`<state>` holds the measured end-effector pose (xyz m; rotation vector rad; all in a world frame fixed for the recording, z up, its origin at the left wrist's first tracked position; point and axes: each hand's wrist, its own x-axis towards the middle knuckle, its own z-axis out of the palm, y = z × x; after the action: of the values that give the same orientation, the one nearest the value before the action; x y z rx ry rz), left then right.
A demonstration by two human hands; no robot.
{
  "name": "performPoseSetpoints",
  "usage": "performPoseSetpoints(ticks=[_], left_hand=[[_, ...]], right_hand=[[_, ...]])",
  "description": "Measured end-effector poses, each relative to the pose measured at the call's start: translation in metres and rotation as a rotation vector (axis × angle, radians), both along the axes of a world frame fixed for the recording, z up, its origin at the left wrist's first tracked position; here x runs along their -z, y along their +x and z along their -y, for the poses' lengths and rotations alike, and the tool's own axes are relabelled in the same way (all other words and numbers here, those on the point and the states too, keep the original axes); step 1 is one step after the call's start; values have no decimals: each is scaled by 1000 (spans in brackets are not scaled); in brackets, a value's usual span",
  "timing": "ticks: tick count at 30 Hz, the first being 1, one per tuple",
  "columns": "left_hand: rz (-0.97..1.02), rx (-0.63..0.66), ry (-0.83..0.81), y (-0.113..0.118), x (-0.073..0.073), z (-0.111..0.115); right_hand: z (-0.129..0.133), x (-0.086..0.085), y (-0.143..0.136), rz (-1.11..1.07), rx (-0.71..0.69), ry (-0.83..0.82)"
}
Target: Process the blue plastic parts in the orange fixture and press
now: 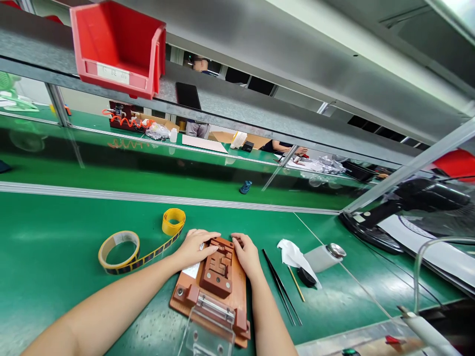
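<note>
A brown fixture [218, 278] lies on the green bench, with a recessed block raised on its flat base. My left hand [196, 248] grips the block's far left side, thumb on its top and index finger along the far edge. On the other side, my right hand [246, 253] holds the far right edge with bent fingers; its fingertips are partly hidden. Toward me, a clear hinged cover [210, 332] is swung back off the block. I cannot make out any part in the recesses.
Left of the fixture lies an unrolled yellow-edged tape strip [126, 264]. Black tweezers [280, 284], a thin wooden stick [296, 284], a white cloth [293, 254] and a white bottle [322, 257] lie right. A black fan [401, 202] stands farther right; a red bin [118, 54] sits on the shelf above.
</note>
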<state>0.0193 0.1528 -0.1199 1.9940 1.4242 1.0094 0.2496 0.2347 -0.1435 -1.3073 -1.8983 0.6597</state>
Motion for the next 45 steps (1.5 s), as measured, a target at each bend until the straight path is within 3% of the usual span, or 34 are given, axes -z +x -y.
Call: performPoseSetpoints(ticks=[18, 20, 23, 28, 32, 39, 45], left_hand=[[8, 19, 1, 0, 3, 0], [0, 21, 7, -1, 7, -2], [3, 23, 9, -1, 13, -3], [1, 12, 7, -1, 17, -2], [22, -2, -26, 0, 15, -1], [60, 26, -81, 3, 4, 3], [110, 29, -65, 4, -3, 3]], right_hand=[[3, -4, -4, 46, 16, -49], [-15, -7, -5, 82, 1, -82], [-65, -17, -4, 119, 7, -148], [-171, -44, -2, 181, 195, -119], [-230, -58, -4, 260, 285, -23], [-281, -54, -20, 290, 239, 51], [-300, -50, -20, 286, 240, -80]])
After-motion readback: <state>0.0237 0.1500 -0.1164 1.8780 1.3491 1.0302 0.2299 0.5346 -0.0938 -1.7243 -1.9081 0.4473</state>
